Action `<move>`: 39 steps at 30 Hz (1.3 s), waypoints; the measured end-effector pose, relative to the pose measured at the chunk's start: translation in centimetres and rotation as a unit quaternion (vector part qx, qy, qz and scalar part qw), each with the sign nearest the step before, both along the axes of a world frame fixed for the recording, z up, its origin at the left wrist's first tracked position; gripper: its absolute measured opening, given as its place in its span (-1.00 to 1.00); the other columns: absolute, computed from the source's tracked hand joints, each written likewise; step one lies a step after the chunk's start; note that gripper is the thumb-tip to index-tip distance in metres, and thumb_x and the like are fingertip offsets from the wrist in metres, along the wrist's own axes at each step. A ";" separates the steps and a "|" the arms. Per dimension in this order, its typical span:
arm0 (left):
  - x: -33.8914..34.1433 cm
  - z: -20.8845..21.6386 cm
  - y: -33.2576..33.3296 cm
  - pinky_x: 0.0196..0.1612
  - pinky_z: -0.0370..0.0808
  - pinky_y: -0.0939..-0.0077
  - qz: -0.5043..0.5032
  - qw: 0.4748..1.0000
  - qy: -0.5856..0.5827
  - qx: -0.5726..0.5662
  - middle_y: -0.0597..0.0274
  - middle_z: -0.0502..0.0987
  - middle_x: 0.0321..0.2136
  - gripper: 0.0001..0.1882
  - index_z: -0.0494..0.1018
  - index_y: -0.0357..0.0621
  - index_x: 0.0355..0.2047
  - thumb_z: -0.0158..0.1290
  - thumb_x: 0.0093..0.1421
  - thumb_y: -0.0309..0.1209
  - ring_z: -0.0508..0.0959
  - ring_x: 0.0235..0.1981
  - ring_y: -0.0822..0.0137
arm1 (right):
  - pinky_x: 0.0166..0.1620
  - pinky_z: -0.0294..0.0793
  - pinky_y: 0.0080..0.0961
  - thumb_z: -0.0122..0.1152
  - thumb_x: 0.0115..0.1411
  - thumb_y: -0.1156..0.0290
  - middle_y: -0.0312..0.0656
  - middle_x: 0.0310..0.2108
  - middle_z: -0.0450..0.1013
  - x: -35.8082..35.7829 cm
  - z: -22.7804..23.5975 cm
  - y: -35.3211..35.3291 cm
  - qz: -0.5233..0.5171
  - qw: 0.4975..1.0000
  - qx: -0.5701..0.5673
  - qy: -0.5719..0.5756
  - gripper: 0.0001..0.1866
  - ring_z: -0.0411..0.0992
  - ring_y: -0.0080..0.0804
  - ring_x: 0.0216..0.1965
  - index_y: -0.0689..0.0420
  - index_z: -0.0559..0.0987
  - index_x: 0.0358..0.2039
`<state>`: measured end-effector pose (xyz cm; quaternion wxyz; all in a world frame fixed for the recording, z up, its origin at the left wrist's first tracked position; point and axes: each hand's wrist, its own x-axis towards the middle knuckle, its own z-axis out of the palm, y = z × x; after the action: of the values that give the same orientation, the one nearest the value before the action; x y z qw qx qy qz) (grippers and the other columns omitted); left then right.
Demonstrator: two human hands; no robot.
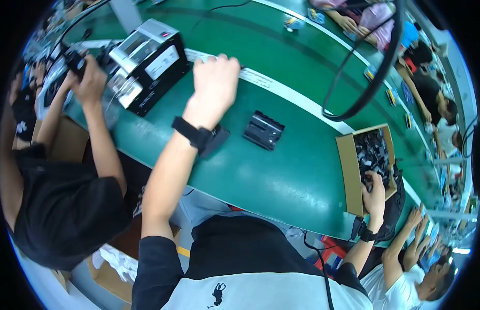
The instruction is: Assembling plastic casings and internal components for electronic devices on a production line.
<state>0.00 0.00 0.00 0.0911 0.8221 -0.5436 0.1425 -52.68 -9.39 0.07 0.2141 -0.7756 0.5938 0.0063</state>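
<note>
My left hand (215, 80) is closed, knuckles up, over the white strip along the far side of the green bench. Whatever is in it, if anything, is hidden under the fingers. At the right, my right hand (374, 195) reaches over the near wall of an open cardboard box (347, 168). Its fingers curl in among many small black plastic parts (373, 150), and I cannot make out what they grip. Between my hands a black ridged plastic holder (264, 130) lies on the bench, touched by neither.
A black-and-silver machine (152, 64) stands left of my left hand. Close on my left, a co-worker (69, 206) holds a dark device. A black bag (397, 206) sits beside the box. A black cable (377, 82) loops over the bench. Other people work along the far line.
</note>
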 end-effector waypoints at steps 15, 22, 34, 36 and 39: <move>-22.2 -2.5 22.8 -0.05 0.41 0.17 -0.031 0.959 0.175 -0.221 0.28 0.56 -0.45 -0.82 0.65 -0.10 -0.43 0.19 0.11 -0.27 0.57 -0.28 0.23 | 0.01 0.57 -0.30 0.10 0.52 0.24 0.04 -0.03 0.65 -13.2 0.9 -15.6 0.114 0.989 -0.076 -0.047 -0.53 0.57 -0.21 -0.13 0.36 0.56 0.21; -26.1 -6.0 23.9 -0.08 0.37 0.21 -0.173 0.923 0.269 -0.215 0.32 0.59 -0.43 -0.85 0.67 -0.09 -0.39 0.19 0.15 -0.30 0.58 -0.29 0.27 | 0.05 0.57 -0.33 0.16 0.50 0.20 0.03 -0.06 0.66 -6.9 0.0 -7.9 0.069 0.961 -0.268 -0.025 -0.58 0.59 -0.22 -0.09 0.40 0.62 0.01; -15.1 -3.3 21.4 0.12 0.42 0.17 -0.226 0.900 0.308 -0.211 0.05 0.50 0.06 -0.69 0.58 -0.16 -0.09 0.21 0.13 -0.41 0.48 0.13 0.07 | -0.21 0.48 -0.42 0.13 0.47 0.47 -0.10 -0.33 0.57 4.8 5.8 4.9 0.144 0.964 -0.208 -0.088 -0.78 0.51 -0.41 -0.31 0.26 0.56 0.04; -14.1 -2.7 20.2 0.15 0.41 0.16 -0.228 0.906 0.300 -0.195 0.01 0.49 0.08 -0.68 0.58 -0.16 -0.08 0.21 0.13 -0.42 0.45 0.17 0.03 | -0.22 0.48 -0.40 0.15 0.45 0.50 -0.10 -0.34 0.57 8.1 6.5 6.9 0.163 0.967 -0.170 -0.100 -0.78 0.53 -0.39 -0.32 0.25 0.54 0.05; -13.4 -3.0 16.4 0.16 0.44 0.10 -0.228 0.887 0.327 -0.234 0.09 0.49 0.15 -0.56 0.58 -0.10 0.04 0.24 0.11 -0.44 0.46 0.19 0.06 | -0.27 0.48 -0.30 0.22 0.34 0.57 -0.06 -0.46 0.51 14.9 7.3 8.8 0.187 0.981 0.059 0.008 -0.83 0.56 -0.16 -0.37 0.22 0.53 -0.07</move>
<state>-13.44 16.44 -3.02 0.4837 0.6306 -0.6059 -0.0361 -37.79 -0.54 7.35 0.2496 -0.8587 0.4389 0.0878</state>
